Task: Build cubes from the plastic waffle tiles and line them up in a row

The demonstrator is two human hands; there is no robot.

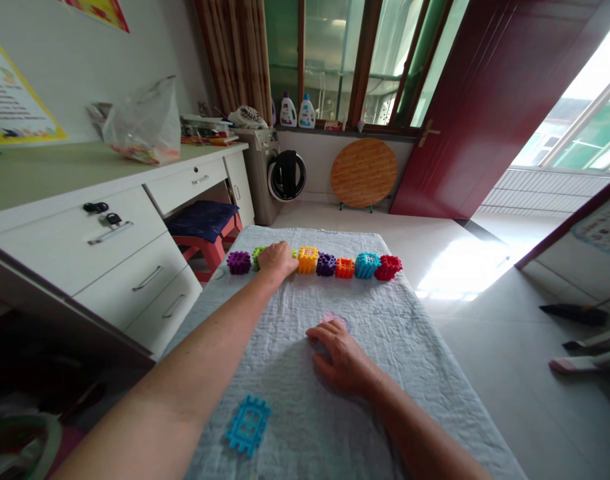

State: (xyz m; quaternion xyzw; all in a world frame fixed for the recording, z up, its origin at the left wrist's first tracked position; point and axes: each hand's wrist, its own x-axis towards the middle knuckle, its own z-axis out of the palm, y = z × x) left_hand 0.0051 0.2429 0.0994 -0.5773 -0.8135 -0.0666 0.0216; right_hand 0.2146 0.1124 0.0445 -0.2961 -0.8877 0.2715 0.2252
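Note:
A row of interlocking plastic cubes runs along the far end of the cloth-covered table (295, 320). From left to right it shows a purple cube (239, 263), a green cube (257, 257) partly hidden, a yellow cube (307, 260), a dark purple cube (326, 265), an orange cube (345, 268), a teal cube (367, 265) and a red cube (388, 267). My left hand (279, 257) is closed over the green, which peeks out on both sides. Lower down, my right hand (341, 353) rests on the cloth, fingers apart and holding nothing. A flat blue lattice piece (249, 425) lies near me.
Along the left stands a white desk (109, 213) with a plastic bag (147, 123) on top. A stool (205, 223) is tucked beside it. Farther back are a washing machine (262, 173), a round wooden tabletop (365, 172) and a red door (465, 113).

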